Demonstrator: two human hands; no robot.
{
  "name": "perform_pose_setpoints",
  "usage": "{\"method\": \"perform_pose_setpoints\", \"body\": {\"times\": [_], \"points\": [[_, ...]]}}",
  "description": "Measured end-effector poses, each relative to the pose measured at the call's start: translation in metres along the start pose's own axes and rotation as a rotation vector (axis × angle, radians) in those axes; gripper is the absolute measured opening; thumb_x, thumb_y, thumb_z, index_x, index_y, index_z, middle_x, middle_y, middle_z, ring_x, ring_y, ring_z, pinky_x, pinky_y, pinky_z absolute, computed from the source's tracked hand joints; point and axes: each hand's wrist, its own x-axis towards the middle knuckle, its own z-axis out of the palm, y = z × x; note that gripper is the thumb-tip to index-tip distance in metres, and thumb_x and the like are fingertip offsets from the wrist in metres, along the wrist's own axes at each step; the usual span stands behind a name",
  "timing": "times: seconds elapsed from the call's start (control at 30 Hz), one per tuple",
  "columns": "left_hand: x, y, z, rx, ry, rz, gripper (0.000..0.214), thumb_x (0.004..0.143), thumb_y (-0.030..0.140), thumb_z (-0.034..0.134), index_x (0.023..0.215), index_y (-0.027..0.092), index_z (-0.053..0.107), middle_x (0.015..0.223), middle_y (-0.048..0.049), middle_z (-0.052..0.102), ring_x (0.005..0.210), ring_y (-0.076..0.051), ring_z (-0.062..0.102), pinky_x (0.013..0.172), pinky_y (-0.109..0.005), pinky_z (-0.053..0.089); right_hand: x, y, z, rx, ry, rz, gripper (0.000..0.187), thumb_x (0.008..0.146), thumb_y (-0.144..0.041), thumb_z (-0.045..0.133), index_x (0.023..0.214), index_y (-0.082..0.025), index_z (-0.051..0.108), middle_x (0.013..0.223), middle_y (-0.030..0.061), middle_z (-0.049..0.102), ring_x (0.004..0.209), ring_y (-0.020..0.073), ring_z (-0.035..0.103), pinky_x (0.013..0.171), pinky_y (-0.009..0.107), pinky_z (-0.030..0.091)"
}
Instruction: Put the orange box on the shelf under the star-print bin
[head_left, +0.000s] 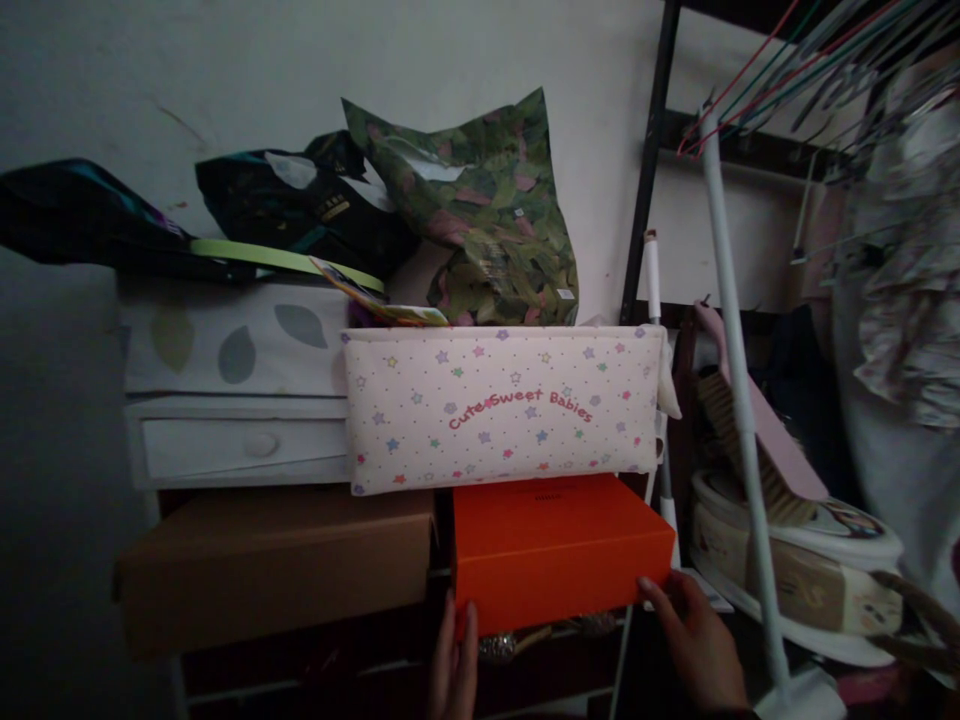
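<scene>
Head view: orange cardboard box [562, 550] lying crosswise, long axis left to right! Left hand [454, 665] and right hand [694, 640] open against its front edge.

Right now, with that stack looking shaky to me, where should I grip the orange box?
Grip the orange box low at its two front corners, coming from the front, where your left hand and right hand are. The front face is free, while the starry Cute Sweet Babies pouch lies across its top.
</scene>
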Motion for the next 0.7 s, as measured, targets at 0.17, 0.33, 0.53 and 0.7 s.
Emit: {"method": "perform_pose_setpoints", "body": {"times": [0.17, 0.33, 0.53, 0.7], "points": [[0.000, 0.016, -0.006, 0.142, -0.077, 0.192, 0.092, 0.076, 0.025, 0.059, 0.149, 0.025, 0.003, 0.158, -0.0106, -0.012, 0.144, -0.035, 0.004, 0.112, -0.057, 0.023, 0.011, -0.012, 0.010, -0.071, -0.054, -0.007, 0.054, 0.075, -0.073, 0.040, 0.099, -0.026, 0.051, 0.100, 0.0077, 0.067, 0.089, 0.0268, 0.065, 0.075, 0.038, 0.047], [0.023, 0.022, -0.015, 0.189, -0.211, 0.171, 0.091, 0.081, 0.021, 0.051, 0.147, 0.021, -0.012, 0.155, -0.0104, -0.024, 0.144, -0.030, -0.007, 0.115, -0.052, 0.014, 0.027, -0.015, 0.029, -0.114, -0.086, -0.012, 0.049, 0.078, -0.069, 0.036, 0.097, -0.025, 0.045, 0.105, 0.0091, 0.063, 0.088, 0.0262, 0.063, 0.079, 0.040, 0.044], [0.038, 0.026, -0.016, 0.149, -0.200, 0.058, 0.089, 0.082, 0.024, 0.051, 0.147, 0.020, -0.010, 0.156, -0.0086, -0.022, 0.145, -0.025, -0.006, 0.116, -0.047, 0.011, 0.035, -0.009, 0.047, -0.108, 0.020, -0.059, 0.050, 0.076, -0.071, 0.039, 0.092, -0.024, 0.043, 0.099, 0.0092, 0.060, 0.093, 0.0300, 0.059, 0.080, 0.042, 0.043], [0.042, 0.023, -0.018, 0.140, -0.199, 0.084, 0.090, 0.082, 0.023, 0.051, 0.147, 0.021, -0.010, 0.157, -0.0077, -0.020, 0.145, -0.024, -0.007, 0.117, -0.046, 0.010, 0.036, -0.011, 0.049, -0.095, 0.044, -0.049, 0.050, 0.075, -0.071, 0.043, 0.092, -0.024, 0.045, 0.096, 0.0078, 0.060, 0.084, 0.0279, 0.058, 0.077, 0.043, 0.043]]}}
